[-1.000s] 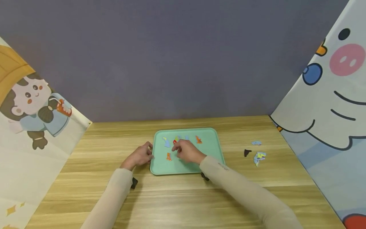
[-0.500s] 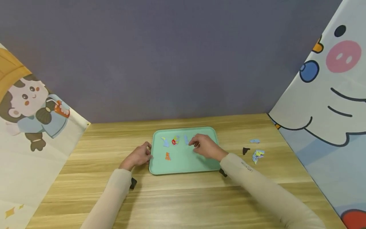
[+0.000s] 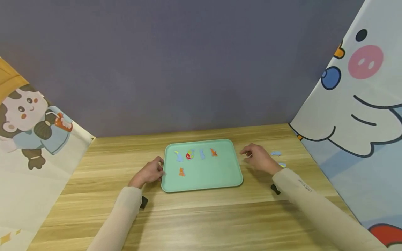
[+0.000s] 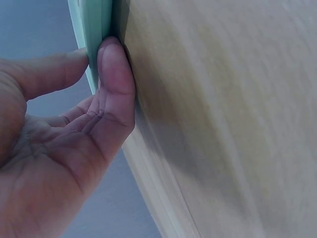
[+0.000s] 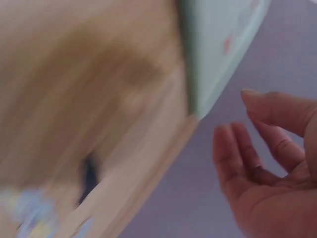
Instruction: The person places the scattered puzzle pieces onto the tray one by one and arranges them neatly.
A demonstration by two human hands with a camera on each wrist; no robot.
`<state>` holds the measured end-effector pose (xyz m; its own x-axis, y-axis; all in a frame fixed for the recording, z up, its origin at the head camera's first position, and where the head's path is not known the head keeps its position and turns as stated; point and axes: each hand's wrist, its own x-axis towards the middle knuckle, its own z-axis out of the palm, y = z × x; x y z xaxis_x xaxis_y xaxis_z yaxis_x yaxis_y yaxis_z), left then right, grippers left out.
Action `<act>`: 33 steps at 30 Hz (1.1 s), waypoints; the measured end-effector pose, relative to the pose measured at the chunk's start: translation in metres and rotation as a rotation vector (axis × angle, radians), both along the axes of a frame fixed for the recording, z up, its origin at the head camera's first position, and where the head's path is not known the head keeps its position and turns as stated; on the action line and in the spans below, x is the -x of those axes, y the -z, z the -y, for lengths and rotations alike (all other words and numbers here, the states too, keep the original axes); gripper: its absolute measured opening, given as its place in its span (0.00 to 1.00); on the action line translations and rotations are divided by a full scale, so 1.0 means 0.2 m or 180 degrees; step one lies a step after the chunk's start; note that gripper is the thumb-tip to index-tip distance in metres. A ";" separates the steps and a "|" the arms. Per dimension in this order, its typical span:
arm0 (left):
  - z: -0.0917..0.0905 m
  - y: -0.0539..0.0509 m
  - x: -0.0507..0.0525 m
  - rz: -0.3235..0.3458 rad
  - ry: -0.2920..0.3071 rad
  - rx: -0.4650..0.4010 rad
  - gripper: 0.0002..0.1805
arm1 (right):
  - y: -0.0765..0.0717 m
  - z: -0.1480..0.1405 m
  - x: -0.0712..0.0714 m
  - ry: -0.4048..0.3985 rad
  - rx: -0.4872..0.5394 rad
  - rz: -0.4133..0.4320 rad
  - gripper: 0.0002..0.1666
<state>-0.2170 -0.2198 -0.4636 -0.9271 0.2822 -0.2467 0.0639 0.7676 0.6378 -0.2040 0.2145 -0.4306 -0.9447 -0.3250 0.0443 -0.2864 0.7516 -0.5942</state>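
A mint-green tray lies on the table. At its left edge my left hand pinches the rim, thumb above and fingers below, as the left wrist view shows. Off the tray's right side my right hand is above the table with loosely bent fingers and nothing held. On the tray lie small flat irregular pieces: a light-blue one, a red-and-yellow one, a blue strip and two orange ones, an upper piece and a lower piece.
To the right, on the wooden table, lies a light-blue piece. My right arm partly covers a blue-and-yellow piece. A dark piece shows blurred in the right wrist view. A grey wall stands behind the table.
My right hand has moved right, from over the tray to the table beside it, uncovering the upper orange piece. My left hand stays on the rim.
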 end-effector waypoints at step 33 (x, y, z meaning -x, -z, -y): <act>0.00 0.00 0.00 0.0033 0.0029 0.0031 0.21 | 0.18 -0.54 -0.21 0.0423 -0.0623 0.0028 0.29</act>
